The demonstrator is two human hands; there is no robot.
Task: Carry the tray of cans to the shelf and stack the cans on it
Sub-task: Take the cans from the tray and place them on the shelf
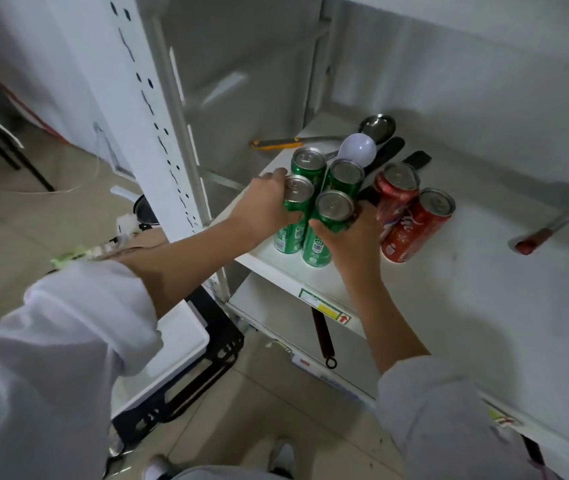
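Observation:
Several green cans stand upright on the white shelf [310,271], near its left front corner. My left hand [262,206] grips the front-left green can [293,216] around its upper body. My right hand [352,233] wraps the front-right green can [328,223]. Behind them stand two more green cans [309,166] [345,176]. To the right, two red cans [397,192] [418,226] stand on the same shelf, touching each other. The white tray [175,344] sits low at the left on a black crate [214,355], with no cans visible in it.
A white bulb [359,150], a metal ladle [376,128], black utensil handles and a yellow-handled tool [276,144] lie behind the cans. Red-handled tools [535,239] lie at the shelf's right. A perforated white upright [158,133] stands left of the shelf. Lower shelves sit below.

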